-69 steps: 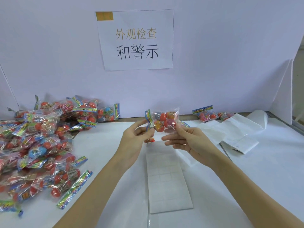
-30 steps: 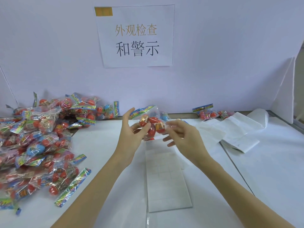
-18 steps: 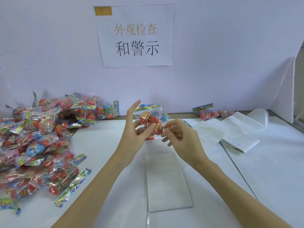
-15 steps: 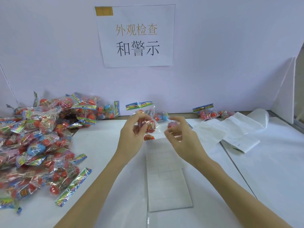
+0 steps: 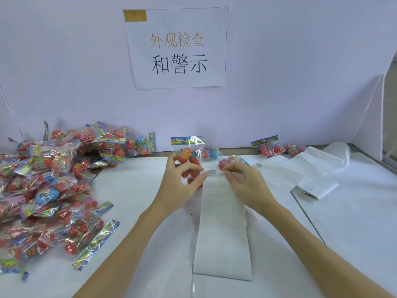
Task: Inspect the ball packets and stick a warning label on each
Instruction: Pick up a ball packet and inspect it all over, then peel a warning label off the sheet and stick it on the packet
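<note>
**Label between two hands**

Left hand (image 5: pixel 182 179) grips a clear plastic packet of red balls with a colourful header card (image 5: pixel 187 153), raised above the white table (image 5: pixel 137 190). Right hand (image 5: pixel 242 181) pinches a small white printed warning label (image 5: pixel 213 173) just beside the packet, over the white label backing sheet (image 5: pixel 223 233).

White paper sign (image 5: pixel 176 48) on the back wall reads 外观检查 in yellow over 和警示 in black; small warning label (image 5: pixel 212 173) between the fingers carries fine print, illegible, same for the packet header card (image 5: pixel 185 140).
</note>
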A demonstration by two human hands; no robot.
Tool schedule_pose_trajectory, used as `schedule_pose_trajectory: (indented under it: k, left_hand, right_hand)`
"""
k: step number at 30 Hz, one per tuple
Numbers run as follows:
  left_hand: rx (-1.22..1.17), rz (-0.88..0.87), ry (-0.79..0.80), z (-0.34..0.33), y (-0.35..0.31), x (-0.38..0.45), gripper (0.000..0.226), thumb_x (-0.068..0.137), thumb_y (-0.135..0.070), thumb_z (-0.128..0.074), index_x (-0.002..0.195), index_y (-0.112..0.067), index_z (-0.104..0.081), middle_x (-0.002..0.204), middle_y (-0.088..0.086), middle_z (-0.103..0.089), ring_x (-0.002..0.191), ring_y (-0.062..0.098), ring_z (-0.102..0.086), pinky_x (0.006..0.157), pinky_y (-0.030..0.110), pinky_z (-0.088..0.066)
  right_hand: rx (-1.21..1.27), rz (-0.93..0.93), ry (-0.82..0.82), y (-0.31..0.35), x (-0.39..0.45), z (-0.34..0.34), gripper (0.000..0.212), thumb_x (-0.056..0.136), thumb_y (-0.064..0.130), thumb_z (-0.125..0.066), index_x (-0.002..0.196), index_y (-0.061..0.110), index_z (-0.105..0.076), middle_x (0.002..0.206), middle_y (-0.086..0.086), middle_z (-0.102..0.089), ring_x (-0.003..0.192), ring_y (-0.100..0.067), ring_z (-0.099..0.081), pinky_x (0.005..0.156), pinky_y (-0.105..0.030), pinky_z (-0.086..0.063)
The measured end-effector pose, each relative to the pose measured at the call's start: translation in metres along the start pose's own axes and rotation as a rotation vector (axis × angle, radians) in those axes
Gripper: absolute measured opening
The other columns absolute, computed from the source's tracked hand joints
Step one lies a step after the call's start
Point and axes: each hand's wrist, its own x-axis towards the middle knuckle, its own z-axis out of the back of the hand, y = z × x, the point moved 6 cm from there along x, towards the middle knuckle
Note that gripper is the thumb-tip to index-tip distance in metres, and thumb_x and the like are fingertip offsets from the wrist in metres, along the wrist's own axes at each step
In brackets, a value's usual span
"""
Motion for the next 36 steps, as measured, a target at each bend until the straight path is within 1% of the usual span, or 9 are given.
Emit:
schedule_pose_trajectory:
  k: [4,10,14,16,20,23,24,32,36]
  left_hand:
    - [-0.038,0.051,0.021,-0.008,-0.002,-0.002,0.005,0.090,-0.019,-0.081,0.095,-0.016,-0.081,0.121,0.006,-0.049,0.104,0.011,-0.061,0.093,0.015,-0.050]
    - [-0.130,0.123,-0.005,-0.010,0.002,-0.001,0.012,0.096,-0.021,-0.074,0.086,-0.027,-0.077,0.114,-0.009,-0.052,0.091,-0.010,-0.060,0.079,0.004,-0.046]
    - [-0.096,0.117,-0.008,-0.012,0.005,-0.002,0.011,0.098,-0.023,-0.071,0.089,-0.025,-0.076,0.118,-0.004,-0.052,0.103,0.008,-0.062,0.088,0.011,-0.048]
    - [-0.088,0.112,-0.010,-0.012,0.006,-0.002,0.011,0.099,-0.021,-0.069,0.091,-0.023,-0.077,0.122,0.001,-0.051,0.106,0.015,-0.062,0.092,0.016,-0.048]
    - [-0.124,0.081,0.024,-0.016,0.001,-0.004,0.012,0.101,-0.017,-0.065,0.096,-0.017,-0.076,0.124,0.008,-0.049,0.094,-0.005,-0.060,0.078,0.005,-0.046]
    - [-0.130,0.060,0.072,-0.018,-0.004,-0.005,0.015,0.102,-0.014,-0.063,0.093,-0.020,-0.073,0.123,0.010,-0.048,0.084,-0.003,-0.058,0.084,0.012,-0.048]
    - [-0.135,0.063,0.097,-0.018,-0.005,-0.006,0.015,0.102,-0.013,-0.065,0.092,-0.022,-0.072,0.123,0.009,-0.048,0.084,0.000,-0.059,0.087,0.016,-0.050]
    - [-0.110,0.075,0.158,-0.018,-0.005,-0.007,0.010,0.100,-0.012,-0.068,0.095,-0.020,-0.071,0.119,0.001,-0.047,0.082,-0.014,-0.057,0.081,0.004,-0.042]
    - [-0.110,0.088,0.168,-0.019,-0.002,-0.004,0.012,0.103,-0.018,-0.064,0.102,-0.014,-0.075,0.117,-0.006,-0.046,0.084,-0.016,-0.056,0.080,0.004,-0.043]
  right_hand:
    - [0.054,-0.012,0.001,0.000,0.002,-0.001,0.017,0.100,0.007,-0.063,0.098,0.018,-0.076,0.095,0.015,-0.072,0.093,0.015,-0.059,0.080,-0.001,-0.038]
    - [-0.040,0.216,-0.059,0.011,-0.004,-0.003,0.024,0.096,0.005,-0.069,0.109,0.023,-0.079,0.107,0.008,-0.073,0.102,-0.010,-0.066,0.093,-0.027,-0.051]
    - [-0.125,0.366,-0.132,0.017,-0.006,-0.005,0.018,0.093,0.007,-0.075,0.107,0.016,-0.081,0.104,0.002,-0.073,0.100,-0.022,-0.066,0.090,-0.041,-0.055]
    - [-0.167,0.428,-0.160,0.020,-0.008,-0.004,0.016,0.093,0.008,-0.076,0.106,0.014,-0.081,0.103,0.000,-0.073,0.100,-0.025,-0.065,0.089,-0.041,-0.054]
    - [-0.209,0.478,-0.237,0.026,-0.012,-0.002,0.010,0.089,0.010,-0.081,0.098,0.012,-0.081,0.099,-0.004,-0.070,0.097,-0.026,-0.064,0.085,-0.035,-0.052]
    - [-0.191,0.486,-0.259,0.030,-0.013,-0.002,0.007,0.087,0.006,-0.082,0.092,0.010,-0.079,0.091,-0.004,-0.069,0.088,-0.026,-0.065,0.078,-0.038,-0.054]
    - [-0.184,0.488,-0.267,0.031,-0.013,-0.001,0.008,0.086,0.005,-0.082,0.091,0.009,-0.079,0.090,-0.004,-0.069,0.087,-0.026,-0.065,0.077,-0.039,-0.054]
    - [-0.217,0.540,-0.283,0.032,-0.016,0.004,0.010,0.087,0.002,-0.082,0.093,0.010,-0.080,0.093,-0.001,-0.076,0.088,-0.026,-0.072,0.075,-0.043,-0.060]
    - [-0.289,0.610,-0.272,0.039,-0.018,0.004,0.010,0.085,0.003,-0.083,0.092,0.009,-0.079,0.092,-0.003,-0.078,0.094,-0.023,-0.074,0.083,-0.038,-0.057]
